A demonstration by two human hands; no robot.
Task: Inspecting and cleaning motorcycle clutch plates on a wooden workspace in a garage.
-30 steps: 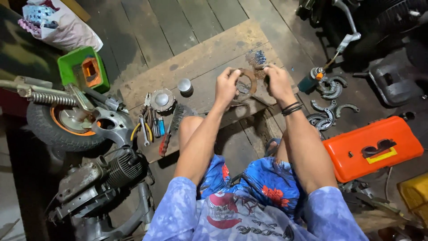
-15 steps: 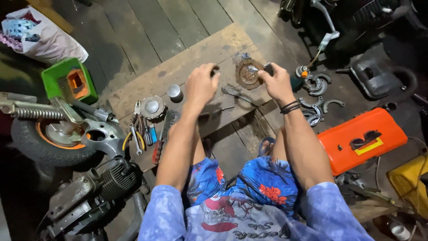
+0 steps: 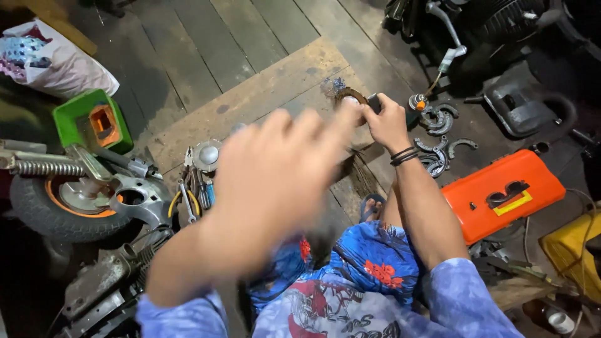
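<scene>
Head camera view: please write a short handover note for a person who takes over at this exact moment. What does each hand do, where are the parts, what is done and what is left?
Left hand: raised close to the camera, blurred, fingers spread, holding nothing visible.
Right hand: down on the wooden board, gripping a small dark tool against the round brownish part.
Nearby: curved metal shoes right of the board, orange case closed, hand tools and a domed metal cap left of the board, small wheel further left.
Done: the round part lies on the board, tool at it.
Left: cannot tell how far the work on it has got; it is partly hidden.
</scene>
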